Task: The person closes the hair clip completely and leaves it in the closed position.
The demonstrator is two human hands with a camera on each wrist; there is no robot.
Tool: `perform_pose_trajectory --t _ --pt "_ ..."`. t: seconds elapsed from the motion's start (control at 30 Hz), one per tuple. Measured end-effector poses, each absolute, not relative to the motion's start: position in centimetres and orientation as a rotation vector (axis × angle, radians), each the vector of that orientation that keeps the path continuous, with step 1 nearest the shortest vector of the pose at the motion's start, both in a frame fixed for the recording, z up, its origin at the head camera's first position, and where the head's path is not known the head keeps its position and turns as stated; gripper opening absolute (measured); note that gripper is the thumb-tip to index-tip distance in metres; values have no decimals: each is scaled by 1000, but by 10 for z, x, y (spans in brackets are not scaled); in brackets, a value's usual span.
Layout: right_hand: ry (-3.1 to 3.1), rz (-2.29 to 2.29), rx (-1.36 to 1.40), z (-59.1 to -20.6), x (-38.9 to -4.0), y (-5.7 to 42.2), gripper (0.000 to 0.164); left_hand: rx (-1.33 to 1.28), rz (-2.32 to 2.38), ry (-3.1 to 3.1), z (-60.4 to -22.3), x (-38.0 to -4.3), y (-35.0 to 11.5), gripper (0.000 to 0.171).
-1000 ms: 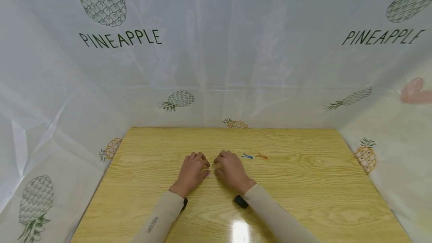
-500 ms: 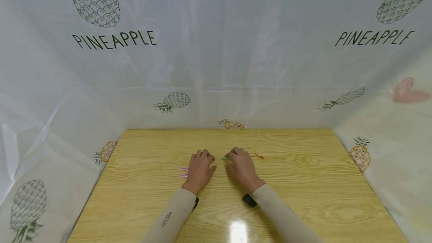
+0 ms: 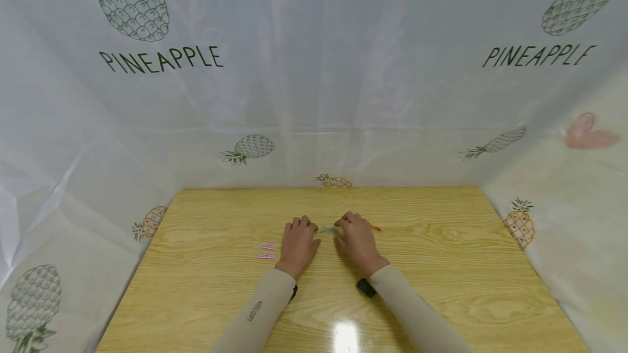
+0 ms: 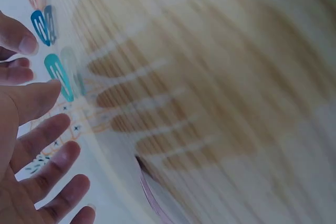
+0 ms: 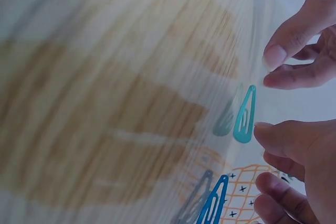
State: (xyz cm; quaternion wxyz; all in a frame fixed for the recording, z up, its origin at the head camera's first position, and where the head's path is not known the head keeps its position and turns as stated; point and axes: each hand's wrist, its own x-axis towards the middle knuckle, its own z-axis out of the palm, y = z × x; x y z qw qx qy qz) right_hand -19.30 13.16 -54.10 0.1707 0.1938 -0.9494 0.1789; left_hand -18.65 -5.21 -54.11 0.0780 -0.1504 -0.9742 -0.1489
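Observation:
Between my two hands a teal snap hair clip (image 3: 330,229) lies on the wooden table. My left hand (image 3: 300,243) is to its left with fingers loosely bent and apart; in the left wrist view its thumb tip overlaps the clip (image 4: 59,77), and I cannot tell whether they touch. My right hand (image 3: 360,239) is over the clip's right side, its thumb close to the clip (image 5: 244,116) in the right wrist view, with nothing gripped. A blue snap clip (image 5: 213,203) lies nearer the right hand, hidden under it in the head view. An orange clip (image 3: 375,228) shows just beyond.
Two pink snap clips (image 3: 267,247) lie one before the other, left of my left hand. The glossy wooden table (image 3: 441,277) mirrors hands and clips. A white pineapple-print sheet (image 3: 314,97) walls its back and sides. Dark wrist cameras sit under both sleeves.
Both hands have moved right. The pink clips have come into view left of my left hand, and the teal clip between the hands. My right hand now covers the blue clip.

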Motion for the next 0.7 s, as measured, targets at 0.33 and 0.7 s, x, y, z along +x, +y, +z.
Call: perform_pose_trajectory --t 0.33,0.7 --pt "-2739 468 536 -543 -198 135 20 -428 -345 -2916 -542 -191 -40 29" --pt "-2825 430 500 -544 -204 131 19 -390 -258 -2984 -537 -196 -28 26"
